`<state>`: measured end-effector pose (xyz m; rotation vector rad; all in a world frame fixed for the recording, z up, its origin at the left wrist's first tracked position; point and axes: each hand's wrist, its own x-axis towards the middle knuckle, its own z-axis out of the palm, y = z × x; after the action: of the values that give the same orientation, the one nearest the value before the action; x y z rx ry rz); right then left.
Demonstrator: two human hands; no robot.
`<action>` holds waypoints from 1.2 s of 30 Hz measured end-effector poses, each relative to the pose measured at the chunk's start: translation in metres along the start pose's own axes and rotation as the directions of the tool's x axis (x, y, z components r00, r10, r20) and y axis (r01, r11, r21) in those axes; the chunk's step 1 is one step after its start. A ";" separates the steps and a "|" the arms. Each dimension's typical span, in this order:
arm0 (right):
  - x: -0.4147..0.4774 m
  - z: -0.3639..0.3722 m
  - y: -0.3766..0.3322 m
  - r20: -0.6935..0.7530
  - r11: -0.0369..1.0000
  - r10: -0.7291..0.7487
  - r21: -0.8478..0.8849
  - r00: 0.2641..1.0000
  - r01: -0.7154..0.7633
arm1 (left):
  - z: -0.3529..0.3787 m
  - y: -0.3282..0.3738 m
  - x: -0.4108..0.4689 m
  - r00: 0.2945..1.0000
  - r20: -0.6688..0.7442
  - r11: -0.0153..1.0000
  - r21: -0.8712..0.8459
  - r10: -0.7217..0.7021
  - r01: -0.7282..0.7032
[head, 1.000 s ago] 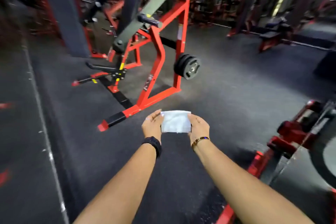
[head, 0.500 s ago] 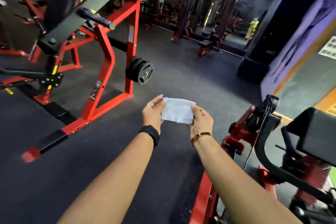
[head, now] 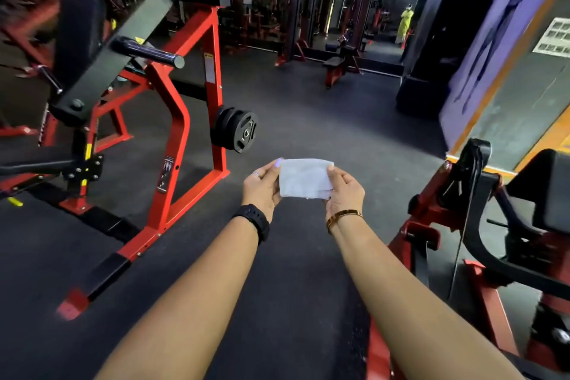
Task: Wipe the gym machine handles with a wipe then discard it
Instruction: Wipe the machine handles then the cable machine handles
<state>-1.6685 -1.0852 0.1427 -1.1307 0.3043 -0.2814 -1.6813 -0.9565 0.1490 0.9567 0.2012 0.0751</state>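
Both arms extend forward; the left hand (head: 262,187) and right hand (head: 344,191) each pinch one side edge of the wipe (head: 305,177) between thumb and fingers, holding it spread above the floor (head: 308,108), to the right of the red machine (head: 212,86). Count: one wipe, two hands (black wristband (head: 254,220) on the left, gold bracelet (head: 342,216) on the right), one stack of weight plates (head: 239,132) on the red machine's right side, and one second machine (head: 431,225) farther right.

Open floor (head: 308,108) runs straight ahead. Left side blocked by red frame (head: 212,86), with weight plates (head: 239,131) and chrome bar (head: 148,52) sticking out toward the lane. Right: black-and-red machine (head: 481,219) close beside the forearm. Bench (head: 336,65) far ahead.
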 end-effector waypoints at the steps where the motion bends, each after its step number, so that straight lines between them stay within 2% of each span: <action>1: 0.001 0.006 0.001 0.011 1.000 0.000 -0.003 1.000 0.000 | -0.002 0.003 0.004 1.000 0.002 1.000 -0.008 -0.002 0.002; 12: 0.064 0.054 0.016 0.008 1.000 0.006 -0.010 1.000 -0.006 | 0.005 0.018 0.082 0.999 -0.012 0.999 0.026 0.045 -0.045; 19: 0.171 0.100 0.005 -0.006 1.000 -0.015 0.020 1.000 0.015 | 0.045 0.030 0.196 0.996 0.016 0.994 0.068 0.087 -0.088; 26: 0.285 0.137 -0.020 -0.002 0.997 -0.042 0.068 0.999 0.042 | 0.091 0.040 0.305 0.998 0.043 0.997 0.057 0.051 -0.053; 36: 0.434 0.191 0.009 -0.059 0.995 -0.082 0.043 0.995 0.085 | 0.119 0.032 0.463 0.998 0.053 0.999 0.030 0.019 -0.021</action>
<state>-1.1948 -1.0826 0.1683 -1.0938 0.3001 -0.3932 -1.2034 -0.9632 0.1784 0.9902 0.1447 0.0651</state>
